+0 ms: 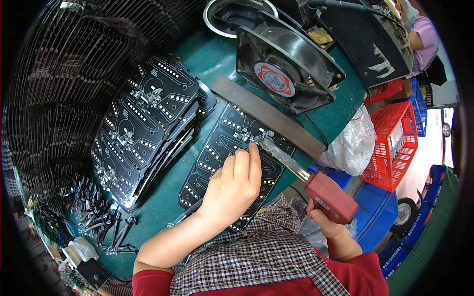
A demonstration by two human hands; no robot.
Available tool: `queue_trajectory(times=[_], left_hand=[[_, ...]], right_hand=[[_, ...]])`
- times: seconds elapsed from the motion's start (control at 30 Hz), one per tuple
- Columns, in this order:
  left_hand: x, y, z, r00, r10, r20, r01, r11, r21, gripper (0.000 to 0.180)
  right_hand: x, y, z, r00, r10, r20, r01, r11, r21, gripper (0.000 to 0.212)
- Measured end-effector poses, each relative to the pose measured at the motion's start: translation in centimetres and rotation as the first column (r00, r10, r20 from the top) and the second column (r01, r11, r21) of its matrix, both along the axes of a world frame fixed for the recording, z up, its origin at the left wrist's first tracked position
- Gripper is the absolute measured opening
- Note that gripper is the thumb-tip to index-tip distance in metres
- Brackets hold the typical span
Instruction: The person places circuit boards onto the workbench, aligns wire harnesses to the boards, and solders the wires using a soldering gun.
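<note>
My left hand (234,175) reaches over a black circuit board (197,185), fingers closed and tips down by a cluster of small metal parts (243,134). Whatever is between the fingertips is too small to make out. My right hand (323,222) grips a red-bodied soldering gun (331,197). Its metal shaft points up and left, with the grey tip close to my left fingertips, over the board's parts; contact cannot be told. A dark cable (190,211) lies beside my left forearm. The board's upper edge lies along a long dark bar (269,116).
A stack of similar boards (148,118) stands to the left, with bundled short cables (101,219) nearer me. Behind the bar is a black fan (291,64). Many dark panels (54,93) line the far left. Red crates (392,143) and a plastic bag (353,140) sit right.
</note>
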State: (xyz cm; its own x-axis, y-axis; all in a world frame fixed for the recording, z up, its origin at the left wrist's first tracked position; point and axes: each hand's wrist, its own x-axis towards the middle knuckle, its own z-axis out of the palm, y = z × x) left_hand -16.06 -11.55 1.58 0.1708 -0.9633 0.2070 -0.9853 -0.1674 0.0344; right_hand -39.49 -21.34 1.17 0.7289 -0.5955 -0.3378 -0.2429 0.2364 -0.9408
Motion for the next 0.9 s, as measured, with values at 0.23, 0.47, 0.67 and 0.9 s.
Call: queue_trajectory(times=[0.23,0.47,0.67,0.9], left_hand=[[-0.1,-0.1,0.4,1.0,0.016,-0.017,-0.015,0.999,0.031,0.041],[-0.1,0.0,0.1,0.999,-0.005,0.036,0.004,0.999,0.041,0.041],[-0.1,0.1,-0.2,1.0,-0.025,0.002,0.025,1.0,0.011,0.042],[-0.2,0.0,0.0,1.0,-0.029,0.013,0.028,0.999,0.022,0.04]], right_hand=[[0.8,-1.1,0.6,0.979,0.191,-0.065,-0.196,0.821,-0.536,0.064],[-0.1,0.5,0.4,0.996,-0.075,0.044,0.075,0.997,0.008,0.064],[-0.5,0.7,-0.5,0.994,-0.079,0.076,0.07,0.991,0.114,0.069],[-0.3,0.3,-0.3,0.99,0.022,-0.14,-0.063,0.953,-0.298,0.063]])
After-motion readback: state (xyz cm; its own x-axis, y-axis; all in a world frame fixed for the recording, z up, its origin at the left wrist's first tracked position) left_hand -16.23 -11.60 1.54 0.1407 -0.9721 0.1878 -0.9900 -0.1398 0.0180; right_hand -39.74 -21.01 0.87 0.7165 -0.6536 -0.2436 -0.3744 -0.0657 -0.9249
